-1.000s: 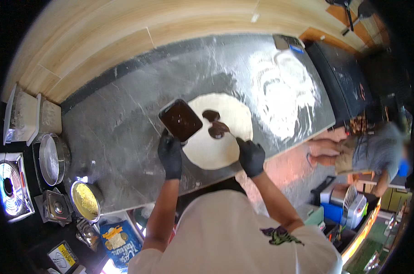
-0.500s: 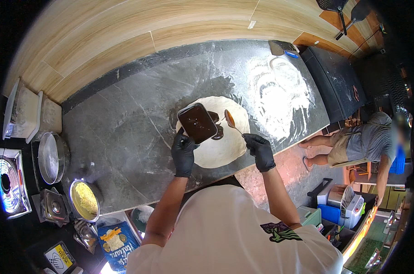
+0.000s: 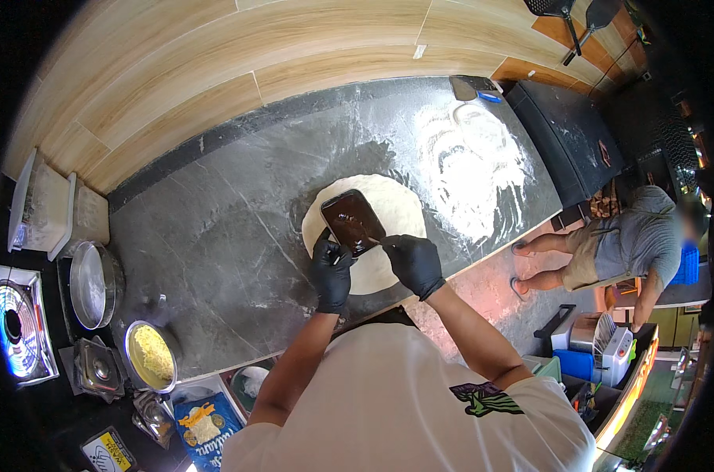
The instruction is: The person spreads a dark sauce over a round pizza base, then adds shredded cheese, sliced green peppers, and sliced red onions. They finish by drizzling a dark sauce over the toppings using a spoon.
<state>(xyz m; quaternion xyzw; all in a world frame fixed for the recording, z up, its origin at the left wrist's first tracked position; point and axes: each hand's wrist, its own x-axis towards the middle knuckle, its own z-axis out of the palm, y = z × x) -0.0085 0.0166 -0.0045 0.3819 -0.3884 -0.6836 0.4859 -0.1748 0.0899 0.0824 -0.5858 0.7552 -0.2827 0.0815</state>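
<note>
Above the grey stone table (image 3: 199,259), the left hand (image 3: 332,277) is gripping a black rectangular tub (image 3: 350,218), likely serving the pinching right hand's (image 3: 414,264) metal spoon (image 3: 375,241).

Your head view is brightly lit across the grey counter (image 3: 207,244), with the strongest glare on the white flour (image 3: 471,185) at right, where surface detail washes out. Small highlights glint on the dark sauce (image 3: 347,216); the black gloves on your left hand (image 3: 331,274) and right hand (image 3: 413,263) show little tonal detail. A bluish-white glow marks the round disc (image 3: 14,322) at far left, and an orange-yellow strip (image 3: 630,389) shines at lower right. Fisheye distortion bows the plank wall (image 3: 325,51) into arcs; black fills the corners. A blurred patch covers the co-worker's head (image 3: 691,224).
</note>
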